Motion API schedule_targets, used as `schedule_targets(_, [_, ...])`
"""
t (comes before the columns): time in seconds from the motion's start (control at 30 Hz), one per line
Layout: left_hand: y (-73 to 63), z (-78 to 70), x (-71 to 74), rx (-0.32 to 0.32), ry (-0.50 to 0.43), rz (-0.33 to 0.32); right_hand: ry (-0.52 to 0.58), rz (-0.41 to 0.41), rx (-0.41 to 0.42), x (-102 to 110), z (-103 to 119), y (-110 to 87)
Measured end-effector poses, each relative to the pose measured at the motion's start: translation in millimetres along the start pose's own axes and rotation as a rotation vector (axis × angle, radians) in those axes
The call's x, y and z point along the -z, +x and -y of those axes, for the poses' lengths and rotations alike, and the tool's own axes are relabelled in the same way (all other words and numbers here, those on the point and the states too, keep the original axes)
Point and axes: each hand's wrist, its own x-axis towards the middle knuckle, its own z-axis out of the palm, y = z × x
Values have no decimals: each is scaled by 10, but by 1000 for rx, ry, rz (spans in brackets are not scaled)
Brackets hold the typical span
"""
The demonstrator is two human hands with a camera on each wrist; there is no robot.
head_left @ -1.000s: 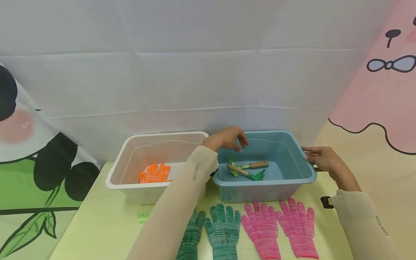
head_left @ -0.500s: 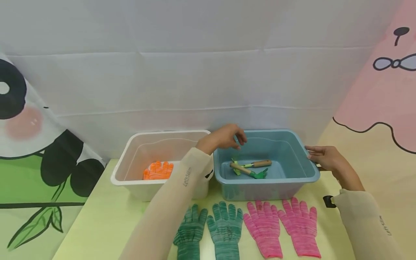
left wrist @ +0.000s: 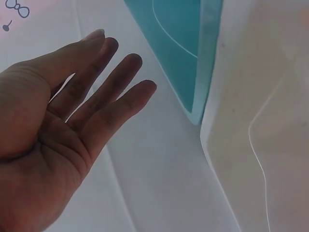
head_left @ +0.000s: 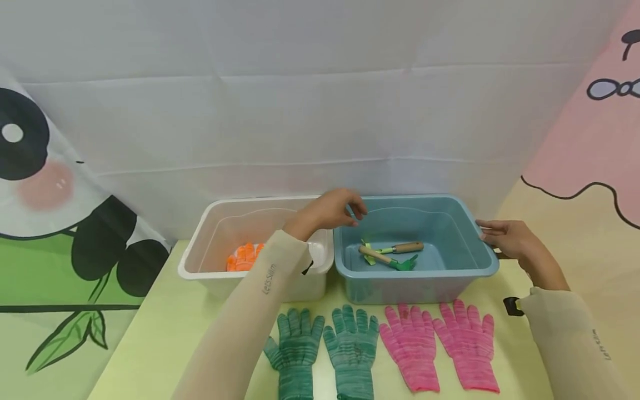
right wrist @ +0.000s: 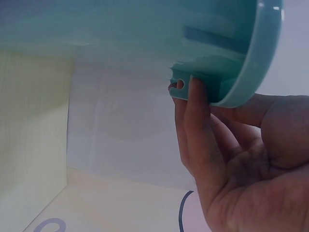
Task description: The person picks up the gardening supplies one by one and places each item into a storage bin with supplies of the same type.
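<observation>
A blue plastic tub point(head_left: 420, 281) stands at the right, and a white tub point(head_left: 220, 286) close beside it at the left. My right hand point(head_left: 512, 239) holds the blue tub by its right end; in the right wrist view its fingers point(right wrist: 195, 116) reach under the rim and the thumb passes behind it. Over the gap between the tubs hovers my left hand point(head_left: 330, 211), with loosely bent fingers and nothing in them. Inside the blue tub lie two small garden tools: a green rake point(head_left: 402, 263) with a wooden handle and a light-green tool point(head_left: 400, 248) crossing under it.
Orange gloves point(head_left: 243, 258) lie in the white tub, partly hidden by my left sleeve. A pair of green gloves point(head_left: 354, 350) and a pair of pink gloves point(head_left: 412, 347) lie flat in front of the tubs. A white cloth wall point(head_left: 310, 122) rises right behind.
My left hand has drifted slightly left, away from over the blue tub. The right hand stays at the blue tub's rim. The whole view has shifted a little.
</observation>
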Motion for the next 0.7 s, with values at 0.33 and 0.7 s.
schedule_targets(0.33, [-278, 184, 65, 2, -57, -64, -1, 11, -3, 44, -31, -15])
schedule_targets(0.7, [-569, 375, 62, -16, -124, -119, -1, 8, -4, 33, -23, -31])
